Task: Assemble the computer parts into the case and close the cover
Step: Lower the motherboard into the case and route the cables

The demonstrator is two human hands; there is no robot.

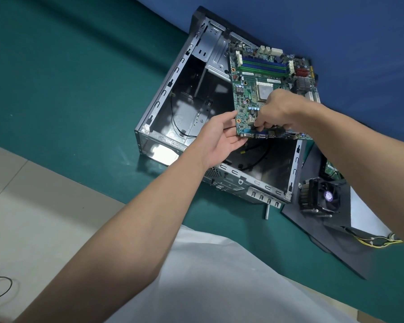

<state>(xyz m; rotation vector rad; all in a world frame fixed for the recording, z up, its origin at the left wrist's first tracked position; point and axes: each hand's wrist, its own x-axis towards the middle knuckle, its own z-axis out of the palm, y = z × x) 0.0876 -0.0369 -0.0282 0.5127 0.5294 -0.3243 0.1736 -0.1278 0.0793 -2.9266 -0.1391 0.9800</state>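
Green motherboard (261, 89) held tilted above the open, empty case (173, 108)

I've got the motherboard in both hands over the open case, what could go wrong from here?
1. The left hand and right hand hold the motherboard only at its near edge. The unsupported far end could dip and knock the case.
2. Loose cables lie in the case below, and the board could trap them.
3. The right hand's grip sits among small components, which might get bent.
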